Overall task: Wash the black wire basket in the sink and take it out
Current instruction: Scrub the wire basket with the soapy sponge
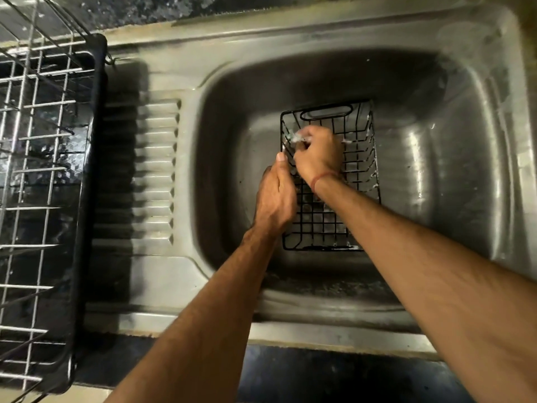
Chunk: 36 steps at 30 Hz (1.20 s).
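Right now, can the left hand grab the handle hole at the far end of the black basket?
Probably yes. The left hand is at the black wire basket's left rim, and the handle slot beyond looks uncovered. The right hand is nearby but doesn't block it.

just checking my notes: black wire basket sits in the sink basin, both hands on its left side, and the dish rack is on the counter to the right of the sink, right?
Not quite. The dish rack stands left of the sink, not right, as the head view shows. The rest holds: the black wire basket sits in the basin, with the left hand and right hand at its left side.
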Motion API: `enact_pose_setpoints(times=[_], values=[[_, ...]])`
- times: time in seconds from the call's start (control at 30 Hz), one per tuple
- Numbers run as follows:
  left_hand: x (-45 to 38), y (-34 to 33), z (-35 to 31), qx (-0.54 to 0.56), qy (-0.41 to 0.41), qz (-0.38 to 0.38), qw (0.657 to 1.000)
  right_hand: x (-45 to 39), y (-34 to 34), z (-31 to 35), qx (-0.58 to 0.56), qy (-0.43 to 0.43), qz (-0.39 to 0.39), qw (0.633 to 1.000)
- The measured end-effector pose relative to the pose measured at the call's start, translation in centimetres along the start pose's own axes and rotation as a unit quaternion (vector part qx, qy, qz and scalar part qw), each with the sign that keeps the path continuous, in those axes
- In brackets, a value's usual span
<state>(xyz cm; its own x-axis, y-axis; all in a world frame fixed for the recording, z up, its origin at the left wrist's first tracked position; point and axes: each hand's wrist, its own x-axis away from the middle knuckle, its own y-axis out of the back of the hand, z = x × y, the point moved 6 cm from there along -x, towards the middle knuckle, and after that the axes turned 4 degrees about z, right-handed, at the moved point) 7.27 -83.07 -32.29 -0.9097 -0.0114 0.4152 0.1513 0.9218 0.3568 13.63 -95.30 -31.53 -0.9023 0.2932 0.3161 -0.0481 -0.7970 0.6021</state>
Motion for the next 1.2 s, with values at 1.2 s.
enact_pose_setpoints(times=[1.2], values=[[0.4,0.2,-0.5,-0.033,0.006,0.007,0.999,-1.2,-0.6,-1.1,-0.18,-0.024,0.042,0.982]])
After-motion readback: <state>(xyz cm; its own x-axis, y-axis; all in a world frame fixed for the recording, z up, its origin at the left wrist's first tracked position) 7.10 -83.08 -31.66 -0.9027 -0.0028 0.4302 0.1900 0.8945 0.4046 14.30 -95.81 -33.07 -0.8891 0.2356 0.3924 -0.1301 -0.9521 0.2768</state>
